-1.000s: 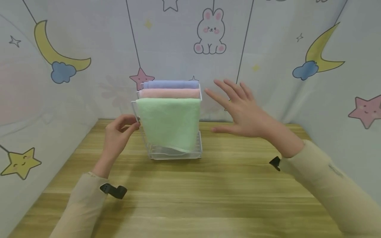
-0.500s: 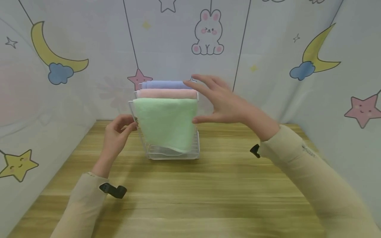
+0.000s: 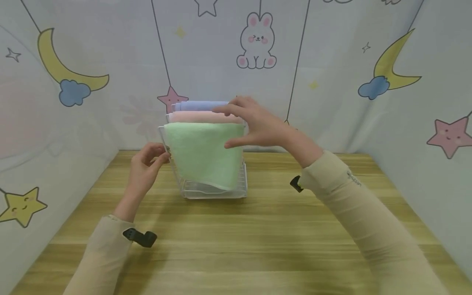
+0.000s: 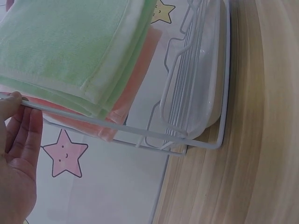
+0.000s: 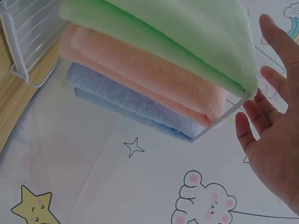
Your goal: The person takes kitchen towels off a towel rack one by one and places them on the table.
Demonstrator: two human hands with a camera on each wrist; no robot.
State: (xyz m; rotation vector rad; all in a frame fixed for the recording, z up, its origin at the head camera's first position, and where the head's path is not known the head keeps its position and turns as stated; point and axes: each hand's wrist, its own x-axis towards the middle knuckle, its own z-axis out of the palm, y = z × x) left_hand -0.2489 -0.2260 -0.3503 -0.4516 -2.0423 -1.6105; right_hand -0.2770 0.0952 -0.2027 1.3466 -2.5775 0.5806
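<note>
A white wire towel rack (image 3: 214, 197) stands upright on the table with three folded towels hung over its bars. The green towel (image 3: 203, 157) is in front, the pink towel (image 3: 195, 117) behind it and the blue towel (image 3: 200, 106) at the back. My left hand (image 3: 144, 168) pinches the rack's left side wire (image 4: 117, 125) between thumb and fingers. At the upper right corner of the green towel, my right hand (image 3: 263, 126) is spread, thumb in front and fingers above. In the right wrist view its fingertips lie close to the rack's top wire.
A wood-grain table (image 3: 273, 246) carries the rack near its back edge. A white plastic tray (image 4: 210, 70) sits in the rack's base. Printed cloth walls (image 3: 332, 41) enclose the back and both sides. Dark wrist straps (image 3: 140, 237) show on both sleeves.
My right hand has moved left, from beside the rack to over the green towel's upper right corner. The left hand stays on the side wire, and the towels hang as before.
</note>
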